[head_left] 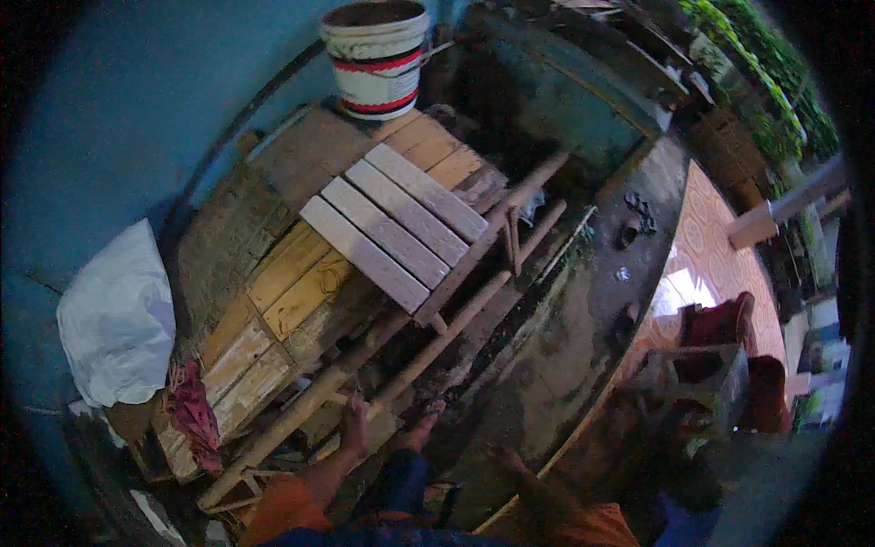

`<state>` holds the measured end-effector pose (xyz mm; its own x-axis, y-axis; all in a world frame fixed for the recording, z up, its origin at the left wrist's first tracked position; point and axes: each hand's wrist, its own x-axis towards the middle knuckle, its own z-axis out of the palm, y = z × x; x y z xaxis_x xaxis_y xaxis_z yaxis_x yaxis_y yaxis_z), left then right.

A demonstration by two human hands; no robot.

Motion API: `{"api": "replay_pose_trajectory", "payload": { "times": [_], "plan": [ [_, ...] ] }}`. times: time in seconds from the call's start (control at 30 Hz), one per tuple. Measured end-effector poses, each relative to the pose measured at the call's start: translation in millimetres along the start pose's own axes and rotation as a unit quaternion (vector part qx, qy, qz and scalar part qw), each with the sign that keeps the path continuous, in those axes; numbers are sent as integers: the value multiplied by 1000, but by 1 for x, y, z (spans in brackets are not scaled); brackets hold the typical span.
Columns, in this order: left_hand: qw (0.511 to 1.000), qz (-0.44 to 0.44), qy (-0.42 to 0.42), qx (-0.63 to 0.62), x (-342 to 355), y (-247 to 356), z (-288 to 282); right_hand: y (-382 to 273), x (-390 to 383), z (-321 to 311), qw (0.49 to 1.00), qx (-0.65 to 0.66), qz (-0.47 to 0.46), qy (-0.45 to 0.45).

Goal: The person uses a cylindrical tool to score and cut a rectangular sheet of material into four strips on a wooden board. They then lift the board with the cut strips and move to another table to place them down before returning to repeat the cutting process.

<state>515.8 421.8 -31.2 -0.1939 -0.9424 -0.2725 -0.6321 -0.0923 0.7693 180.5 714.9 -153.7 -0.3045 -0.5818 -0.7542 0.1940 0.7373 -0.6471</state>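
A square panel of four pale wooden slats [392,223] lies across a plank bench [283,301] with a pole frame. My left hand [355,419] hangs near the bench's front rail [365,351], below the panel; I cannot tell whether it touches the rail or how its fingers are set. My right hand [506,460] is low at the right over the dark concrete floor [519,383], its fingers too dim to make out. My foot [424,419] shows between my hands.
A white bucket with red bands [374,77] stands at the bench's back; a white sack [114,310] and pink cloth [191,410] are at left. Dark footwear [629,232] lies at right, beside a tiled floor [729,273] with red chairs [715,324].
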Motion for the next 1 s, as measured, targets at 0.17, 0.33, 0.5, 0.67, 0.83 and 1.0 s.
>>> {"api": "replay_pose_trajectory", "payload": {
  "times": [0.17, 0.33, 0.5, 0.67, 0.83, 1.0],
  "plan": [
    [948, -21, -275, 157, -95, -81, -10, 131, -123, 20, 996, -35, 83, 24],
    [893, -196, -355, 196, -127, -106, -22, 224, -225, 48, 991, 21, 116, 68],
    [924, -80, -328, 178, -136, -96, -9, 291, -301, 73, 981, 93, 118, 122],
    [882, -56, -388, 262, -136, -46, 34, 341, -362, 109, 968, 150, 121, 159],
    [864, -10, -467, 189, -187, 18, 86, 402, -423, 130, 946, 216, 133, 202],
    [829, 77, -493, 251, -250, 76, 171, 450, -492, 131, 899, 309, 166, 262]
  ]
}}
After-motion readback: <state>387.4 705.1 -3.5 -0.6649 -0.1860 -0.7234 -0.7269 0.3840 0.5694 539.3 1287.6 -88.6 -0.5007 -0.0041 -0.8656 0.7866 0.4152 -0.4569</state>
